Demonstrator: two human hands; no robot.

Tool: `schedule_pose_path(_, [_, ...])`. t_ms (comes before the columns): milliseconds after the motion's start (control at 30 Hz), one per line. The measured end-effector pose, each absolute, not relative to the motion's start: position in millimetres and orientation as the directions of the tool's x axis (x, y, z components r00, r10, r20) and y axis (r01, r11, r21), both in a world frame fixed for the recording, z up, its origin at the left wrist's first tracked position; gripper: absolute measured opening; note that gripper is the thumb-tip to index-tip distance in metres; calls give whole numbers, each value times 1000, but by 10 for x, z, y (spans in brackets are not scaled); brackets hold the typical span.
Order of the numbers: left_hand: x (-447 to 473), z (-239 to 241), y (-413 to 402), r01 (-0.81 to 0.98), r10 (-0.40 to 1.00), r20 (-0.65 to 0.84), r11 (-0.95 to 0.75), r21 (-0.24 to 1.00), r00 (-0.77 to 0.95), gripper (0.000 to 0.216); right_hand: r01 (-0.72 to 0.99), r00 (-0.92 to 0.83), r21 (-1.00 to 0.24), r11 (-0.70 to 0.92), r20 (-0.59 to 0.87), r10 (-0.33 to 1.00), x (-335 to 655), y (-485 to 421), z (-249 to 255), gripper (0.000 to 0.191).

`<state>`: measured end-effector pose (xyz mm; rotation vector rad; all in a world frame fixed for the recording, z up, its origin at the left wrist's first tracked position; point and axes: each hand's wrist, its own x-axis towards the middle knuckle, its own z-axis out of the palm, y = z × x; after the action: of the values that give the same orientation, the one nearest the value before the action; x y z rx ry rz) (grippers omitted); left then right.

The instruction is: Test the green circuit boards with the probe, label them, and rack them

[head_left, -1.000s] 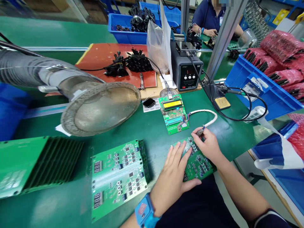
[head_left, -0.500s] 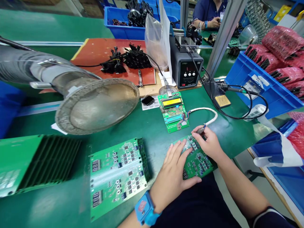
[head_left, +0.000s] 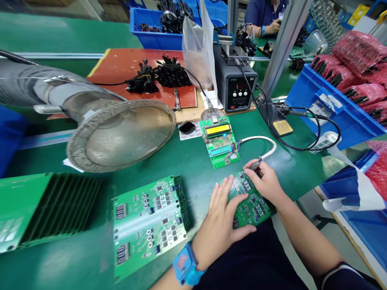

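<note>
the left hand lies flat with fingers spread, its grip open, pressing on the near-left part of a small green circuit board. this board sits at the front edge of the green desk. the right hand rests over the far end of the same board, its grip closed in a pinch on the cable plug, held at the board's far edge. from the plug a white cable loops back to a programmer board with a lit yellow display, just beyond the hands. a blue wristband circles the left wrist. to the left lies a larger circuit board, apart from the small one. beyond it hangs a grey fume hood. a soldering station stands farther back.
</note>
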<state>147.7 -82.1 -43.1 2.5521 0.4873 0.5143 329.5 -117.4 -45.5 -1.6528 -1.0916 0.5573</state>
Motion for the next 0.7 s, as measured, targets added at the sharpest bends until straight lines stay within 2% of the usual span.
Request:
schedule_pose_path(100, [1475,-397,-830,215,378,248,-837,502,892,42,386,478,-921,-48,155,864,3297,-1173,-458,9])
schedule_pose_path(200, [1486,-363,-832,193,335,206,-842,504,920,31,383,480,-922,-52,151,864,3296,-1173,-456,8])
schedule_pose_path(700, [1501,-337,-824,186,292,143,-847,497,946,20,386,472,-920,-62,140,870,3298,-1177,-445,8])
